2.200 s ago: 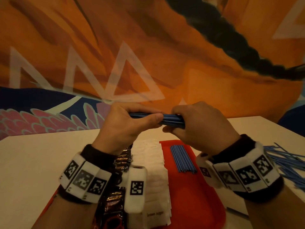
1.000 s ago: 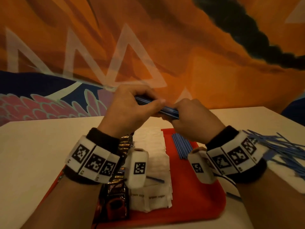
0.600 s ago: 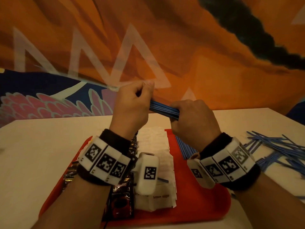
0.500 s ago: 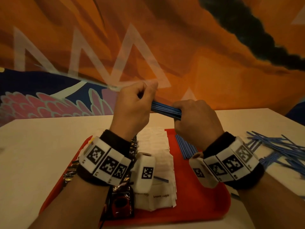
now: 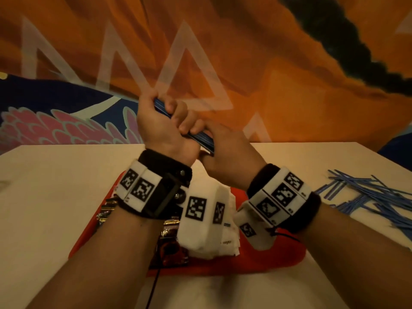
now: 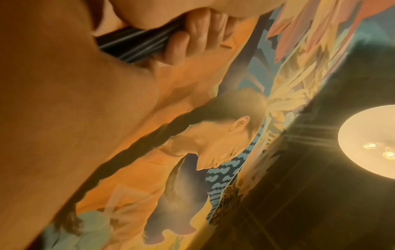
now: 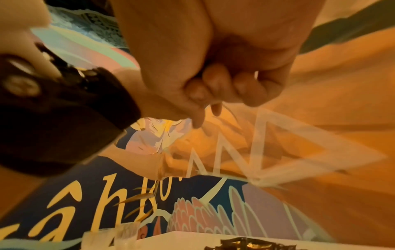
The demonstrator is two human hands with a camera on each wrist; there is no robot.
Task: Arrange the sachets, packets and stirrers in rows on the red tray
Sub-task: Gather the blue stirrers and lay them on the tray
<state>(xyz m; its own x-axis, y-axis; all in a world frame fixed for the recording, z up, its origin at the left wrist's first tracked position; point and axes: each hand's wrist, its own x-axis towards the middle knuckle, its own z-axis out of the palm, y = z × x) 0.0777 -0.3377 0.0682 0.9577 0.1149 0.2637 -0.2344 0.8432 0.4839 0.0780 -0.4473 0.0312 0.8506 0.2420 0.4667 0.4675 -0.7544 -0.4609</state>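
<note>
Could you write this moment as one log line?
both hands: left hand, right hand grip blue stirrer bundle | above red tray | more stirrers loose on table

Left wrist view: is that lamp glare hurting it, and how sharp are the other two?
Left wrist view: ceiling lamp flares with streaks, hazing the mural; the stirrer bundle is dark and soft. Right wrist view: motion-blurred, the right hand close and smeared. Head view: dim, warm light, wide-angle curve, yet the left hand, the red tray and the loose stirrers read clearly.
</note>
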